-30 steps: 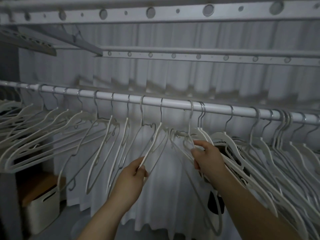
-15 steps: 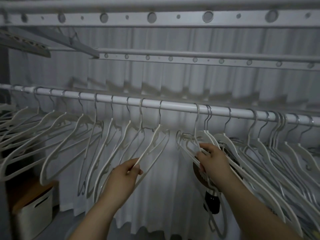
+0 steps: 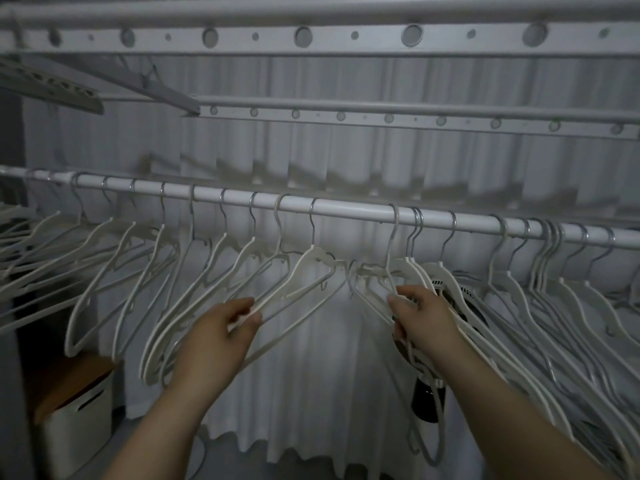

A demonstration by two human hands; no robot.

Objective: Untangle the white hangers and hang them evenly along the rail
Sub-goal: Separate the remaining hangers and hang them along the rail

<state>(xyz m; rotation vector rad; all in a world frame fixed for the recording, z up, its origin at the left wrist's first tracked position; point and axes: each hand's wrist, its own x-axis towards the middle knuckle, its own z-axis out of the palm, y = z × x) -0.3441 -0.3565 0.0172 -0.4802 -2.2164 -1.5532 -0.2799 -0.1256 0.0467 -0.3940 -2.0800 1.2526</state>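
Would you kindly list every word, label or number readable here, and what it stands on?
None can be read. The white plastic hangers and white metal rail bear no print; small pale marks on the dark round device behind them are too blurred.

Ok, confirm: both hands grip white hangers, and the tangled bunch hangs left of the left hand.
Wrong side. In the head view the tangled bunch hangs right of the right hand; left of the left hand they sit spaced along the rail. Both hands do grip white hangers.
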